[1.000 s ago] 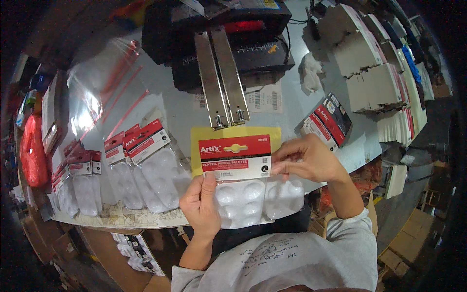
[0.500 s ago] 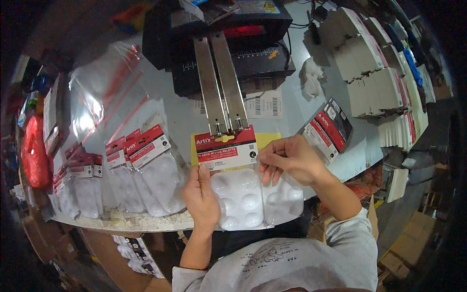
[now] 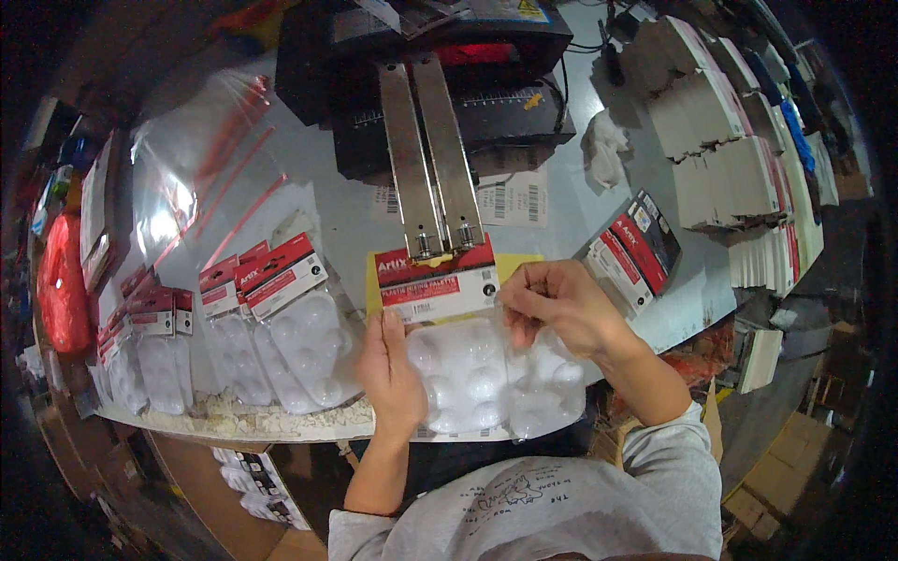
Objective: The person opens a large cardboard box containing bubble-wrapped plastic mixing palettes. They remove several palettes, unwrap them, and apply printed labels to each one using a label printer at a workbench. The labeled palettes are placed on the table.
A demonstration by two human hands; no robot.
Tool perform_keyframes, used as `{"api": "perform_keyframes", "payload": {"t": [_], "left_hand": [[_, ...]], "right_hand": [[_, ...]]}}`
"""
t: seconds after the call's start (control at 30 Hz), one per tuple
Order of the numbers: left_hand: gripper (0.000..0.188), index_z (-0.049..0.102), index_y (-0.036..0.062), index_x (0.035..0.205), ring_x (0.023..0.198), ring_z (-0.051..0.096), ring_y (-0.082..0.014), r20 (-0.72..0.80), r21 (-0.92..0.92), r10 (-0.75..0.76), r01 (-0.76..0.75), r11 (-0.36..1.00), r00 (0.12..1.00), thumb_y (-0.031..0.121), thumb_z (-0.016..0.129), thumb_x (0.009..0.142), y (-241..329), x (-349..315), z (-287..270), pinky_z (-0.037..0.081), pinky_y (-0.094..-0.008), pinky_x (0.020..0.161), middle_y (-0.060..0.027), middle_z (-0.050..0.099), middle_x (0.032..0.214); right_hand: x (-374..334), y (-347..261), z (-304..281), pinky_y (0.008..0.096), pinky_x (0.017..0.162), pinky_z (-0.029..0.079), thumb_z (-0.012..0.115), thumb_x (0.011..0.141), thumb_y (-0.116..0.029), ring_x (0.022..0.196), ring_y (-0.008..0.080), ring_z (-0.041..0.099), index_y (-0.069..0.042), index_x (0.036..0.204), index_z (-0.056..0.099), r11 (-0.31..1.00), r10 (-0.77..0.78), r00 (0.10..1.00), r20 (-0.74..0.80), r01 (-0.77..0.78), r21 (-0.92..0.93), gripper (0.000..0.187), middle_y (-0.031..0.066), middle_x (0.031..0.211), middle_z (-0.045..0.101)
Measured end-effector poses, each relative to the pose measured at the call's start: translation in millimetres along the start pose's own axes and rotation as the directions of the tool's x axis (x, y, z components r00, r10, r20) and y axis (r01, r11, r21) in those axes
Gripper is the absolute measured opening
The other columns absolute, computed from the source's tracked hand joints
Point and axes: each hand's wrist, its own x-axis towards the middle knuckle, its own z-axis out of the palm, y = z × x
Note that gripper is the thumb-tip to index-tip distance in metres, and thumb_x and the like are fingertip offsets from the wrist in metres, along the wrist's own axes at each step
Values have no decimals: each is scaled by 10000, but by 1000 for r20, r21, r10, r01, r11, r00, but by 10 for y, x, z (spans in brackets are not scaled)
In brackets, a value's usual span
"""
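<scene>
In front of me lies a white plastic mixing palette (image 3: 458, 379) in a clear bag, with a red and white header card (image 3: 438, 285) at its top. My left hand (image 3: 388, 374) grips the left side of this package, thumb on top near the card's lower corner. My right hand (image 3: 552, 304) is closed in a pinch at the card's right edge; its fingertips are partly hidden. The card's upper edge sits beneath the ends of two metal bars (image 3: 426, 154) that reach out from a black machine (image 3: 449, 112). Another bagged palette (image 3: 547, 393) lies beside it, under my right hand.
Several carded palettes (image 3: 309, 355) lie at the left, with clear plastic bags (image 3: 178, 187) behind them. Red and black cards (image 3: 631, 248) rest at the right, before tall stacks of cards (image 3: 720, 122). A crumpled white wad (image 3: 606, 150) lies near the machine.
Both hands have kept their grip while the header card has moved slightly away from me, so the metal bars now overlap its top. The view has shifted a little.
</scene>
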Motion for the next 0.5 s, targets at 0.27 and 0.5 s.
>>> {"api": "perform_keyframes", "payload": {"t": [0.27, 0.5], "left_hand": [[292, 508, -14, 873, 649, 413, -111, 57, -49, -181, 184, 982, 982, 227, 368, 962, -156, 387, 107, 364, -261, 601, -62, 505, 695], [235, 556, -15, 971, 757, 538, -169, -50, 410, 246, -205, 889, 968, 169, 414, 935, -350, 290, -29, 426, -299, 709, -121, 591, 804]], "right_hand": [[356, 7, -38, 271, 533, 508, 557, 869, -127, 609, 155, 618, 42, 860, 577, 995, -85, 991, -99, 90, 45, 171, 96, 731, 612], [277, 0, -265, 290, 507, 460, 493, 892, -99, 564, 183, 596, 20, 805, 538, 700, -548, 801, -241, 281, -656, 154, 74, 625, 566]]}}
